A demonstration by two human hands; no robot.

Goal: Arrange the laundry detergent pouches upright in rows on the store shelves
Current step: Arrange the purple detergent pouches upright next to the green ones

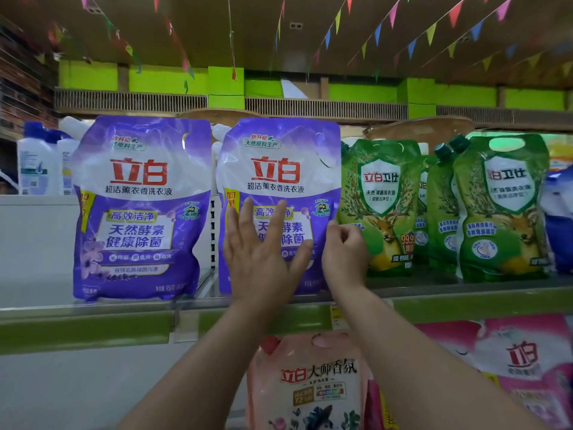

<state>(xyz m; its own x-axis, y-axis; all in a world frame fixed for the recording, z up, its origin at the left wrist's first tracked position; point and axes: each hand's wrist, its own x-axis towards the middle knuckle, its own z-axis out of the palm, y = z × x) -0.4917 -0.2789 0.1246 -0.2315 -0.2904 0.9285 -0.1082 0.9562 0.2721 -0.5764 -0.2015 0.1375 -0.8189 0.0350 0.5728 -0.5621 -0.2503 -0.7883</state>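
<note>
View from a head-worn camera, looking up at a store shelf (93, 315) with a green front edge; 2 bare arms reach toward it from below.

2 purple and white detergent pouches stand upright side by side on the shelf; the left purple pouch (139, 209) stands alone, just beside the right purple pouch (279, 169), with a narrow gap between them.

The left hand (263, 259) lies flat against the front of the right purple pouch, fingers straight and spread, pressing on its lower half and gripping nothing; the right hand (344, 252) is at that pouch's right edge, fingers curled, with the fingertips touching the edge in what looks like a pinch; how firm the hold is cannot be told.

To the right on the same shelf stand green pouches printed with a deer and a shield; the nearer green pouch (381, 209) is just beside the right hand, and a second green pouch (505, 209) stands further right with more tucked between them.

White bottles (37, 162) stand at the far left, behind the purple pouches.

On the shelf below, a pale pink pouch (310, 386) stands upright between the arms; a brighter pink pouch (521, 361) lies to its right.

Strings of coloured pennant flags (431, 32) hang under the ceiling.
</note>
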